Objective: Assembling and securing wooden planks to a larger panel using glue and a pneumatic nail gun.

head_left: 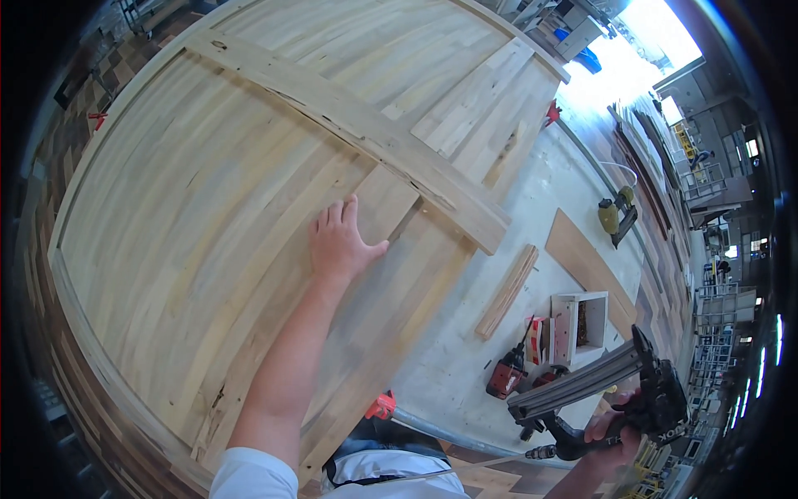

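Note:
My left hand (339,243) lies with fingers apart on the large wooden panel (174,183), its fingertips at the edge of a short board piece (378,202). That piece butts up to a long crosspiece (349,121) running across the panel. A narrow dark gap shows beside the piece, near my thumb. At the lower right my right hand (613,434) is wrapped round the handle of a black nail gun (661,403). Its long grey magazine points left, held off to the side of the panel. Part of the right hand is hidden behind the tool.
The pale worktable (449,320) bears a red-and-black drill (505,374), an open box (579,320), a loose wood strip (507,291) and a thin board (592,266). A yellowish nail gun (615,216) lies near its far right edge. A red clamp (381,405) sits at the near edge.

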A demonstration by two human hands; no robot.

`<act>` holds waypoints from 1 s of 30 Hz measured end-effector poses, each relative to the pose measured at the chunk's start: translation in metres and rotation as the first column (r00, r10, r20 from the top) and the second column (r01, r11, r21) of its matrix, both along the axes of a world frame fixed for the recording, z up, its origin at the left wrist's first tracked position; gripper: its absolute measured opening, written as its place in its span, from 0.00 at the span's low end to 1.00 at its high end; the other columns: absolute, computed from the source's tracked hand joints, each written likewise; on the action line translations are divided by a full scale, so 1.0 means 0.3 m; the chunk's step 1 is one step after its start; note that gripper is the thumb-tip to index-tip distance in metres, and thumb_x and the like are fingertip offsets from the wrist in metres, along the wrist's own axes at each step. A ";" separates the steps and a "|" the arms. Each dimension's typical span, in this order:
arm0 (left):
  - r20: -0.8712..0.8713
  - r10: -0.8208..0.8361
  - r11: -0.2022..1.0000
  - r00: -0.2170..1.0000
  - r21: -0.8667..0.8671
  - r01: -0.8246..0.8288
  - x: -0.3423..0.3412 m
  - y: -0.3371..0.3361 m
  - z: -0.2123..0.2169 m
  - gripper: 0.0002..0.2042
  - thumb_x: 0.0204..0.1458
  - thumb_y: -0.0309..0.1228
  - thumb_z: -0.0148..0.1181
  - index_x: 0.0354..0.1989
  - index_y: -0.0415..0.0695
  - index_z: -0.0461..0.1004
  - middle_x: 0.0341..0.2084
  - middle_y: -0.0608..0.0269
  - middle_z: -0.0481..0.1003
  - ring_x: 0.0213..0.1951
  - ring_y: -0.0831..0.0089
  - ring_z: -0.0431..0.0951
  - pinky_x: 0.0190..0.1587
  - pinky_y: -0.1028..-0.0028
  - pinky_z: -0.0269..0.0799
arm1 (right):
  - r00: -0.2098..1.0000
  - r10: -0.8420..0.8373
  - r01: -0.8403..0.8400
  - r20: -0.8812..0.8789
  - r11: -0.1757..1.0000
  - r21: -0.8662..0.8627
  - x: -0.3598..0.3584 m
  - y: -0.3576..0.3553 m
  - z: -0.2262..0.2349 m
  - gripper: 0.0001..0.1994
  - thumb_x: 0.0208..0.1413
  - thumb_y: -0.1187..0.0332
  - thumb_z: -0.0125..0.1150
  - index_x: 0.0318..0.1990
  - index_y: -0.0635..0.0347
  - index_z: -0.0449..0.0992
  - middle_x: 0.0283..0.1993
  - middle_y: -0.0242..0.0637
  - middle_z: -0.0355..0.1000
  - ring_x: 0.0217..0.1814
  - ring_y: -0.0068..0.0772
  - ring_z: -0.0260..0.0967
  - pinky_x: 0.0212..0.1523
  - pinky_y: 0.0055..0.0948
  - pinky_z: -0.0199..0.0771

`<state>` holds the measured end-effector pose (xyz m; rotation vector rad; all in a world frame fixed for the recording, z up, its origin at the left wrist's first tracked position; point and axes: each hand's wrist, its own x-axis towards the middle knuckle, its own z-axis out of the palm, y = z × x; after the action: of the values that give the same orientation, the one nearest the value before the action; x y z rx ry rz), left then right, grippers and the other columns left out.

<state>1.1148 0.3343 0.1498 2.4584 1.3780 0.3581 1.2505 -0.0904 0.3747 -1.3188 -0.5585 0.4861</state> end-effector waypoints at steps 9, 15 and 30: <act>0.027 0.002 0.999 1.000 -0.032 -0.001 -0.011 0.011 -0.009 0.47 0.30 0.53 0.70 0.62 0.48 0.62 0.53 0.60 0.66 0.54 0.64 0.65 0.59 0.63 0.58 | 0.999 0.038 -0.039 -0.006 0.998 -0.053 -0.020 0.254 -0.003 0.32 0.50 0.65 0.60 0.58 0.75 0.53 0.49 0.52 0.66 0.20 0.32 0.69 0.16 0.29 0.74; 0.027 0.007 1.000 1.000 -0.031 -0.007 -0.006 0.014 -0.013 0.46 0.30 0.53 0.70 0.62 0.48 0.62 0.52 0.61 0.66 0.54 0.64 0.65 0.58 0.63 0.58 | 0.995 0.087 -0.080 0.039 0.983 -0.163 0.026 0.371 0.015 0.33 0.50 0.66 0.58 0.57 0.82 0.54 0.47 0.58 0.66 0.20 0.34 0.72 0.15 0.29 0.75; 0.115 -0.005 1.000 0.993 0.005 0.004 -0.020 0.012 -0.004 0.44 0.32 0.52 0.70 0.61 0.44 0.63 0.50 0.60 0.67 0.52 0.65 0.66 0.58 0.64 0.58 | 0.698 0.675 -0.067 0.237 0.391 -0.918 0.136 1.236 -0.185 0.13 0.42 0.65 0.58 0.30 0.69 0.76 0.19 0.45 0.71 0.20 0.37 0.72 0.25 0.35 0.71</act>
<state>1.1090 0.3379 0.1486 2.4038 1.3260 0.4944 1.2913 0.2805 0.3191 -2.4110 -1.3099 0.8342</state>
